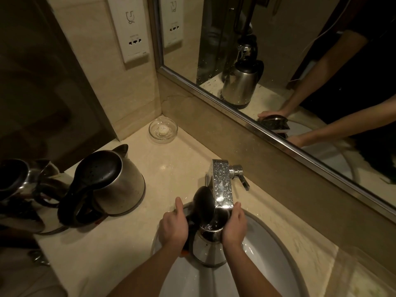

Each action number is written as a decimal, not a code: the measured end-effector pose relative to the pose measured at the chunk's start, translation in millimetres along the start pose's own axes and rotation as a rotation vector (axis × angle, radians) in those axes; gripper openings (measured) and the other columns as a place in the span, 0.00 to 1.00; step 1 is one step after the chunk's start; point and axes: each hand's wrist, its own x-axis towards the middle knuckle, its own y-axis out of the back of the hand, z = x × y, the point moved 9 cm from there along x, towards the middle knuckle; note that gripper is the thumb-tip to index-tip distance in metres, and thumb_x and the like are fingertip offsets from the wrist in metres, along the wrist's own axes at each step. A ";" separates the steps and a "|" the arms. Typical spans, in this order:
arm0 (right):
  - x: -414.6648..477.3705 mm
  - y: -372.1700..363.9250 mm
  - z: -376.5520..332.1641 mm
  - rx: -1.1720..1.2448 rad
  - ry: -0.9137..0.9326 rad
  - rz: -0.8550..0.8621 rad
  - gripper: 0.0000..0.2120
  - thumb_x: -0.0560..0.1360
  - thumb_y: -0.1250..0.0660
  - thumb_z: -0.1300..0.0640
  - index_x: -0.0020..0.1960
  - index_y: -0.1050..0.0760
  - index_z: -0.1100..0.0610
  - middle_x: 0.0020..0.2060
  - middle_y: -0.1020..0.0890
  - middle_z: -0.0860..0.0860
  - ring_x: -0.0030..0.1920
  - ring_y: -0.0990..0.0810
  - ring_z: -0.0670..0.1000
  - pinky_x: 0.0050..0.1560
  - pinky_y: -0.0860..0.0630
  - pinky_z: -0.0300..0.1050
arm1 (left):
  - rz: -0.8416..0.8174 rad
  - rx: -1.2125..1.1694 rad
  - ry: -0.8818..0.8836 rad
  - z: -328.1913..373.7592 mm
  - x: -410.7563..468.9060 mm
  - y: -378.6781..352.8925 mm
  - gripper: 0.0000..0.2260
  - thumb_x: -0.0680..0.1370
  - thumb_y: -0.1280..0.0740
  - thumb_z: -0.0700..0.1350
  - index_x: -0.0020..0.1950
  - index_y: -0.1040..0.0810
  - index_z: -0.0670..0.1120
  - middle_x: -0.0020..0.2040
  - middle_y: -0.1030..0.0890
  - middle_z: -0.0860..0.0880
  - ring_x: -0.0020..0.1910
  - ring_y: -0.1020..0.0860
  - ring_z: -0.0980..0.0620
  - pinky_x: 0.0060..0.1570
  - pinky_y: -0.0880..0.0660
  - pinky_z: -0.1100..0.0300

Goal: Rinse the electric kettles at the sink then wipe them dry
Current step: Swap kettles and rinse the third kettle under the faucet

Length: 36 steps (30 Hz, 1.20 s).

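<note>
A steel electric kettle [206,251] with its black lid flipped up stands in the white sink [272,249], its mouth right under the chrome tap [221,185]. My left hand [173,227] grips its black handle, thumb raised. My right hand [233,225] wraps the kettle's upper body on the other side. A second steel kettle [120,183] with a shut black lid stands on the counter to the left. A third kettle [23,185] sits at the far left edge, partly cut off.
A glass dish [163,130] with a small white piece in it sits in the counter's back corner. A mirror [300,61] runs along the back wall. A wall socket panel [131,28] is mounted above the counter. The beige counter [120,243] surrounds the sink.
</note>
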 end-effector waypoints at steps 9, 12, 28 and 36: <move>1.1 -0.4 -1.0 -0.011 0.019 -0.013 0.21 0.80 0.50 0.35 0.48 0.27 0.49 0.47 0.20 0.53 0.56 0.21 0.60 0.60 0.27 0.61 | 0.013 0.044 -0.001 -1.0 1.8 -0.4 0.34 0.79 0.54 0.67 0.42 0.21 0.41 0.37 0.22 0.45 0.34 0.24 0.51 0.31 0.34 0.58; 0.5 0.9 -1.8 -0.004 0.022 -0.013 0.21 0.81 0.49 0.37 0.47 0.26 0.50 0.48 0.18 0.56 0.54 0.20 0.59 0.59 0.26 0.60 | 0.009 0.044 -0.007 -0.9 1.8 -1.2 0.33 0.79 0.54 0.67 0.42 0.22 0.42 0.38 0.21 0.44 0.35 0.23 0.50 0.34 0.31 0.57; -3.6 0.0 -3.1 -0.003 0.031 -0.016 0.29 0.73 0.52 0.28 0.51 0.25 0.50 0.53 0.18 0.57 0.57 0.21 0.58 0.61 0.27 0.62 | 0.000 -0.020 -0.019 5.7 -5.5 3.0 0.29 0.81 0.51 0.64 0.34 0.26 0.44 0.31 0.24 0.46 0.31 0.24 0.51 0.29 0.33 0.60; -1.8 0.1 -3.1 -0.018 0.029 -0.013 0.24 0.76 0.52 0.31 0.49 0.28 0.48 0.49 0.20 0.53 0.58 0.22 0.59 0.62 0.28 0.61 | 0.001 0.002 -0.020 6.3 -3.1 3.2 0.30 0.81 0.51 0.64 0.34 0.26 0.43 0.31 0.24 0.46 0.30 0.25 0.51 0.28 0.33 0.59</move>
